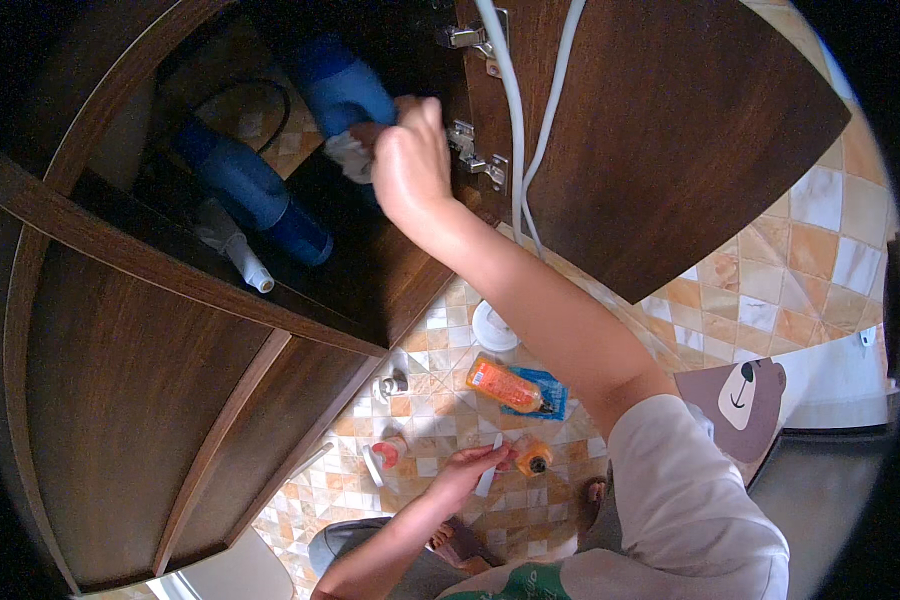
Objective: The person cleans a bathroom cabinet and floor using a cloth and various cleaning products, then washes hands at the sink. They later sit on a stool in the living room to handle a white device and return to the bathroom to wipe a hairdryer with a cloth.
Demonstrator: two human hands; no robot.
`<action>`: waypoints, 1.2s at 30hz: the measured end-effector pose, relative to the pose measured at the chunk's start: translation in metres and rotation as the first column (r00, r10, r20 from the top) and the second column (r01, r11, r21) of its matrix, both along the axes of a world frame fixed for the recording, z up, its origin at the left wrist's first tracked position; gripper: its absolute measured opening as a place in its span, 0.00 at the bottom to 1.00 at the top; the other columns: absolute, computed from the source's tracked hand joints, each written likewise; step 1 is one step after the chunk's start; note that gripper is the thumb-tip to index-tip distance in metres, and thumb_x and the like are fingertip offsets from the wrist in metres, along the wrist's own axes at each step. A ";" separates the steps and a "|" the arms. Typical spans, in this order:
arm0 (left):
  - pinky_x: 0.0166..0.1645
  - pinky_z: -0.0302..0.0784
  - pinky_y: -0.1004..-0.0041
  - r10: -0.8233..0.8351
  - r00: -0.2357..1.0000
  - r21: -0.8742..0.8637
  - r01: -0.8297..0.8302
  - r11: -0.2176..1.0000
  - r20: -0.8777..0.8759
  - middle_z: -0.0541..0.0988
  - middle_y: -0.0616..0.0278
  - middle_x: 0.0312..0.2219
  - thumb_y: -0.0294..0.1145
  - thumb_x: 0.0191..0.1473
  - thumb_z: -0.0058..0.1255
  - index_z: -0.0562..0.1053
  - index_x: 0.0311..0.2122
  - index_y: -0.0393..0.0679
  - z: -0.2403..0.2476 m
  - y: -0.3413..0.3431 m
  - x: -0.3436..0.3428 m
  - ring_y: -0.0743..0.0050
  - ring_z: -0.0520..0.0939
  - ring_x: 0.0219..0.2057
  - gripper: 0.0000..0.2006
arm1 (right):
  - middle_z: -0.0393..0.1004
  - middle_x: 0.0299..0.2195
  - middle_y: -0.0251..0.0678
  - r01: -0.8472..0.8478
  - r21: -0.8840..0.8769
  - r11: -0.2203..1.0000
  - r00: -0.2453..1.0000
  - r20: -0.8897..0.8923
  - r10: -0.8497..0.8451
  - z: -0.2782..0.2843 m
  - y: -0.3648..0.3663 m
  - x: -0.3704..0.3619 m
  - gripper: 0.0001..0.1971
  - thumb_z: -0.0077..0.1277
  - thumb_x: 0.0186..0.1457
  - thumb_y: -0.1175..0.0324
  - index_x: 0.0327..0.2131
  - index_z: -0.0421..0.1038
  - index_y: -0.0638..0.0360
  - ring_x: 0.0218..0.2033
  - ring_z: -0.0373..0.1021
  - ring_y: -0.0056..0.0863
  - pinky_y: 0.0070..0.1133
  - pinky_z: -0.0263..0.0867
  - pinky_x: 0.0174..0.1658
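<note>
My right hand (410,160) reaches into the dark wood cabinet (425,285) with fingers curled round a crumpled whitish wad (350,155), perhaps cloth or tissue. A large blue bottle (345,90) is right beside the fingers; whether they touch it I cannot tell. To the left in the cabinet lie another blue bottle (245,185) and a white tube (240,255). Low over the floor, my left hand (465,470) pinches a narrow white strip-like piece (489,470). Next to that hand is a small orange bottle with a dark top (533,460).
An orange bottle (500,383) lies by a blue packet (550,395) on the tiled floor. Around them are a white round item (495,325), a metal piece (390,385) and a red-and-white container (387,452). Grey hoses (510,110) hang before the swung-out cabinet door (660,130).
</note>
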State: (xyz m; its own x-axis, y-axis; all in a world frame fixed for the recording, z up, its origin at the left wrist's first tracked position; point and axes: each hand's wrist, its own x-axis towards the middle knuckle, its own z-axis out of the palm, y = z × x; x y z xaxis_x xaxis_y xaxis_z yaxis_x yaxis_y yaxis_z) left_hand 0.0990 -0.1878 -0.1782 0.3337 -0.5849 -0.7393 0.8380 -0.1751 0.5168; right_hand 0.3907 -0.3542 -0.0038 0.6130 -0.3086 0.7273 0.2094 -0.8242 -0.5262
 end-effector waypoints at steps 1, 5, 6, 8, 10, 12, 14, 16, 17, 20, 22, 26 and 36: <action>0.45 0.70 0.75 -0.004 1.000 -0.010 0.004 1.000 -0.002 0.79 0.62 0.44 0.42 0.58 0.52 0.75 0.46 0.41 0.000 0.000 0.000 0.76 0.78 0.41 0.17 | 0.65 0.47 0.53 0.018 -0.031 0.999 0.999 -0.046 -0.019 0.000 -0.004 -0.007 0.06 0.53 0.46 0.74 0.28 0.77 0.66 0.51 0.60 0.52 0.36 0.62 0.50; 0.46 0.70 0.74 -0.007 1.000 -0.025 0.007 1.000 0.003 0.79 0.62 0.43 0.42 0.58 0.51 0.75 0.47 0.41 -0.005 0.000 -0.001 0.76 0.78 0.41 0.17 | 0.63 0.49 0.51 0.100 0.016 0.995 0.983 0.155 -0.101 -0.001 -0.007 -0.027 0.06 0.52 0.46 0.75 0.29 0.75 0.66 0.53 0.58 0.50 0.39 0.61 0.51; 0.47 0.69 0.74 -0.004 1.000 -0.047 0.005 0.999 0.021 0.79 0.61 0.43 0.42 0.58 0.51 0.75 0.47 0.40 -0.007 0.000 -0.002 0.76 0.78 0.41 0.17 | 0.63 0.48 0.50 0.113 0.038 0.993 0.973 0.200 -0.118 -0.003 -0.003 -0.033 0.06 0.51 0.47 0.74 0.30 0.74 0.65 0.51 0.60 0.49 0.38 0.60 0.52; 0.48 0.69 0.74 0.000 0.999 -0.063 0.002 0.998 0.043 0.79 0.62 0.43 0.41 0.58 0.52 0.75 0.46 0.40 -0.011 0.000 -0.004 0.76 0.78 0.41 0.17 | 0.65 0.46 0.47 0.026 -0.052 0.998 0.975 0.220 -0.014 -0.019 0.011 -0.055 0.05 0.51 0.46 0.74 0.29 0.75 0.61 0.47 0.62 0.45 0.37 0.61 0.52; 0.48 0.68 0.74 -0.004 0.999 -0.046 0.006 0.999 0.047 0.79 0.63 0.42 0.41 0.58 0.52 0.75 0.46 0.39 -0.014 0.000 -0.004 0.77 0.77 0.40 0.17 | 0.67 0.43 0.44 -0.134 -0.236 0.963 0.991 -0.035 0.129 -0.042 0.028 -0.065 0.04 0.52 0.45 0.73 0.26 0.76 0.58 0.41 0.65 0.40 0.32 0.66 0.46; 0.48 0.67 0.75 -0.033 0.997 -0.037 0.036 0.999 0.068 0.80 0.64 0.41 0.42 0.58 0.51 0.75 0.45 0.39 -0.012 -0.002 -0.003 0.78 0.77 0.39 0.17 | 0.70 0.41 0.43 -0.169 -0.348 0.922 0.944 -0.326 0.049 -0.068 0.043 -0.050 0.04 0.51 0.45 0.73 0.25 0.76 0.58 0.37 0.69 0.36 0.29 0.70 0.37; 0.48 0.67 0.75 -0.033 0.997 -0.043 0.036 0.998 0.072 0.80 0.65 0.40 0.42 0.58 0.51 0.76 0.44 0.39 -0.005 -0.005 0.001 0.79 0.76 0.39 0.17 | 0.74 0.38 0.44 -0.222 -0.361 0.906 0.834 -0.552 -0.015 -0.090 0.044 -0.008 0.06 0.50 0.48 0.73 0.28 0.77 0.58 0.34 0.73 0.34 0.28 0.72 0.32; 0.47 0.68 0.75 -0.033 0.999 -0.020 0.033 0.999 0.028 0.80 0.65 0.39 0.42 0.57 0.52 0.76 0.44 0.40 0.008 -0.006 0.006 0.80 0.76 0.39 0.16 | 0.76 0.37 0.44 -0.300 -0.291 0.908 0.742 -0.669 0.031 -0.104 0.042 0.043 0.08 0.47 0.52 0.72 0.30 0.78 0.58 0.35 0.75 0.35 0.30 0.74 0.34; 0.45 0.68 0.77 -0.026 0.999 0.013 0.026 1.000 0.043 0.80 0.66 0.38 0.41 0.57 0.52 0.76 0.44 0.40 0.016 -0.007 0.009 0.81 0.76 0.38 0.16 | 0.75 0.38 0.45 -0.273 -0.298 0.915 0.800 -0.598 0.044 -0.108 0.044 0.066 0.09 0.45 0.54 0.73 0.30 0.77 0.58 0.37 0.76 0.37 0.29 0.74 0.35; 0.42 0.68 0.81 -0.067 0.992 0.185 0.046 0.982 0.108 0.81 0.68 0.36 0.40 0.57 0.53 0.76 0.45 0.40 0.039 -0.007 0.012 0.83 0.77 0.35 0.16 | 0.75 0.39 0.45 -0.169 -0.293 0.941 0.829 -0.559 -0.025 -0.108 0.060 0.121 0.10 0.43 0.57 0.72 0.35 0.76 0.59 0.39 0.75 0.38 0.29 0.73 0.38; 0.43 0.68 0.81 -0.103 0.968 0.219 0.052 0.974 0.230 0.81 0.68 0.36 0.40 0.57 0.53 0.76 0.45 0.40 0.048 -0.008 0.011 0.83 0.77 0.36 0.17 | 0.74 0.39 0.46 -0.165 -0.226 0.960 0.836 -0.549 0.014 -0.113 0.063 0.126 0.11 0.43 0.57 0.73 0.39 0.75 0.58 0.39 0.75 0.40 0.30 0.73 0.38; 0.28 0.56 0.81 -0.056 0.998 0.081 0.055 0.995 0.007 0.80 0.71 0.30 0.41 0.56 0.52 0.77 0.45 0.45 0.041 -0.008 0.013 0.86 0.64 0.22 0.15 | 0.73 0.41 0.47 -0.209 -0.419 0.884 0.940 -0.334 0.064 -0.127 0.055 0.102 0.13 0.42 0.56 0.72 0.43 0.73 0.57 0.38 0.75 0.42 0.32 0.73 0.39; 0.46 0.66 0.78 0.073 0.993 0.059 -0.079 0.995 0.097 0.80 0.66 0.35 0.41 0.57 0.53 0.77 0.43 0.38 0.034 -0.001 0.016 0.81 0.76 0.36 0.16 | 0.76 0.37 0.47 -0.345 -0.314 0.885 0.805 -0.584 0.107 -0.112 0.063 0.135 0.11 0.42 0.56 0.73 0.36 0.76 0.60 0.39 0.74 0.41 0.33 0.72 0.40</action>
